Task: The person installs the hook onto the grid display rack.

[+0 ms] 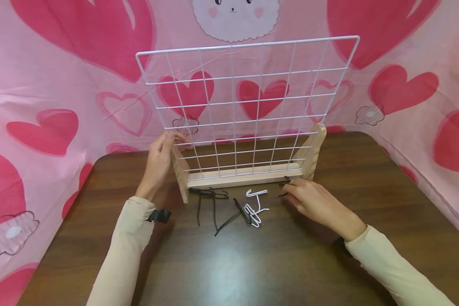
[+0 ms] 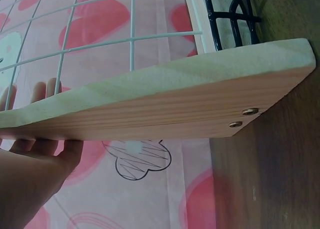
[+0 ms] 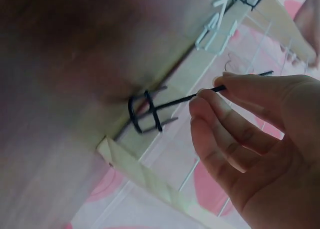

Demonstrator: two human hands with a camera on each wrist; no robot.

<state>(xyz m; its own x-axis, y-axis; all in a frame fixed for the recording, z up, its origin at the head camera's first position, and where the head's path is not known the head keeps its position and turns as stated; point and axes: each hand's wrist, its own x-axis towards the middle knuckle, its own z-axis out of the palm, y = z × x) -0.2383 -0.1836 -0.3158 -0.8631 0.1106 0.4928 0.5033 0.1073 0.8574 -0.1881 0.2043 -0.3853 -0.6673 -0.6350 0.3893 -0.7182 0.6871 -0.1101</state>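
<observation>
A white wire grid (image 1: 248, 45) leans back in a pale wooden stand (image 1: 245, 180). My left hand (image 1: 161, 155) grips the stand's left side panel (image 2: 150, 101), fingers on both faces near its upper end. At the stand's front right, my right hand (image 1: 315, 202) pinches the thin stem of a black wire hook (image 3: 172, 103) between thumb and fingertips. Its wider, pronged end points away from the hand in the right wrist view. Several black hooks (image 1: 208, 194) and white hooks (image 1: 253, 216) lie on the table before the stand.
The brown wooden table (image 1: 229, 267) carries everything. Behind and beside it hangs a pink cloth (image 1: 114, 72) printed with hearts. Two screw heads (image 2: 250, 111) show on the outer face of the left panel.
</observation>
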